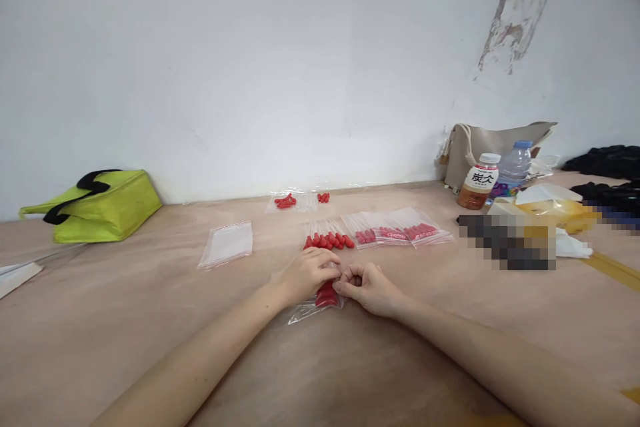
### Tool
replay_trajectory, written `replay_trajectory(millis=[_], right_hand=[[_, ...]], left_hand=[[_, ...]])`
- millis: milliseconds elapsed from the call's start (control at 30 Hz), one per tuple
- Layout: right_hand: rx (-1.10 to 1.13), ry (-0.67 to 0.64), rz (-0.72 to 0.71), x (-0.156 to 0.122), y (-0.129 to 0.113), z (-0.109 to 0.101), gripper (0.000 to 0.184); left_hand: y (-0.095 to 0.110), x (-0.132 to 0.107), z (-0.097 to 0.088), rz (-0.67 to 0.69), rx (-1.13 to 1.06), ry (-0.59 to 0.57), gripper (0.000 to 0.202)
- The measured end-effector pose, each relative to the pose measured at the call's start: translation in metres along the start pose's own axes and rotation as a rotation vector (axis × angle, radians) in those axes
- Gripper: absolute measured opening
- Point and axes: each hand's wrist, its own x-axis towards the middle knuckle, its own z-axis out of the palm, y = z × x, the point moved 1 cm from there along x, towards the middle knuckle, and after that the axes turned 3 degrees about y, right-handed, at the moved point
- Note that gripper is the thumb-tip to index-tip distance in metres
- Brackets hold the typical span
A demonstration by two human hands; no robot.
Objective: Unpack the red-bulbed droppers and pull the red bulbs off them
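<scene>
A clear plastic zip bag (301, 312) with red pieces (326, 296) in it lies on the table under both hands. My left hand (311, 273) has its fingers curled over the upper left of this bag. On the other side, my right hand (367, 287) pinches near the bag's right edge; the exact grip is partly hidden. Just beyond my hands is a row of droppers (327, 240) with red bulbs and thin clear stems. Filled bags (395, 232) with similar red-ended droppers overlap to the right. A stack of flat clear bags (227, 245) lies to the left.
Near the wall are another clear bag (305, 203) and loose red bulbs (286, 201). A lime-green bag (107, 207) stands at left. At right are a brown drink bottle (479, 181), a water bottle (515, 163), a beige bag (457, 160) and yellow packaging (565, 210).
</scene>
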Motion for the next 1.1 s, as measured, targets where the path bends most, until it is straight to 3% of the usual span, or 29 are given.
replay_trajectory(millis=[133, 233, 333, 433, 533, 700, 933, 1100], right_hand=[[-0.018, -0.019, -0.049, 0.0, 0.0, -0.005, 0.024], [-0.118, 0.014, -0.268, -0.001, -0.001, -0.012, 0.007], [-0.271, 0.05, -0.497, -0.003, -0.001, -0.015, 0.02], [-0.445, 0.099, -0.67, -0.002, -0.001, -0.012, 0.01], [-0.576, 0.147, -0.809, 0.0, -0.001, -0.009, 0.012], [-0.647, 0.148, -0.903, 0.001, 0.0, -0.011, 0.017], [-0.686, 0.18, -0.879, 0.002, 0.0, -0.011, 0.017], [-0.769, 0.16, -0.971, 0.007, -0.001, -0.012, 0.023]], left_hand=[[0.002, -0.005, 0.006, 0.018, -0.018, 0.066, 0.025], [0.003, -0.009, 0.005, 0.001, -0.075, 0.088, 0.028], [0.004, -0.01, 0.003, -0.02, -0.117, 0.09, 0.03], [0.004, -0.01, 0.004, -0.028, -0.116, 0.095, 0.031], [0.004, -0.011, 0.006, -0.023, -0.094, 0.105, 0.03], [0.002, -0.014, 0.004, -0.011, -0.094, 0.088, 0.028], [0.003, -0.013, 0.001, -0.022, -0.116, 0.075, 0.027], [0.005, -0.013, 0.003, -0.015, -0.118, 0.047, 0.03]])
